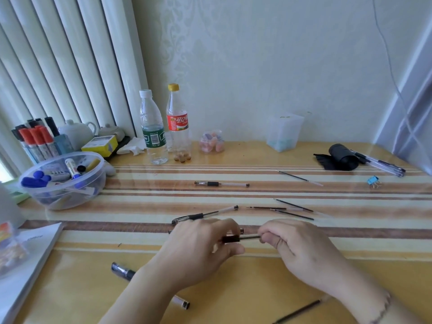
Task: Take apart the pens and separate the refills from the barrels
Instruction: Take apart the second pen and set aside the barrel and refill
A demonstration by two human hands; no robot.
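Near the six o'clock edge of the striped table [257, 277], both hands are working over one pen. The left hand [201, 249] is curling its fingers around the black grip section [230, 238], pinching it between thumb and forefingers, while the right hand [297, 249] is nipping the thin dark refill [251, 236] that is sticking out of that grip toward three o'clock. Both hands are hovering just above the tabletop, close together, with only a short run of refill showing between them.

Just beyond the left knuckles, toward twelve o'clock, a clear barrel [205, 214] with a black grip is lying tilted on the stripes. Farther out at twelve o'clock another barrel [221, 183] is resting level and well apart from everything else. Toward two o'clock from the hands, three loose refills [293, 208] are lying near each other, two of them crossing, and a fourth refill [299, 178] is sitting alone farther back. Under the left forearm, at seven o'clock, a further pen barrel [122, 270] is poking out on both sides of the wrist. At five o'clock a dark refill [301, 311] is lying slantwise by the right forearm.

Over at ten o'clock a plastic bowl [63, 181] of markers is standing beside two bottles [163, 127].
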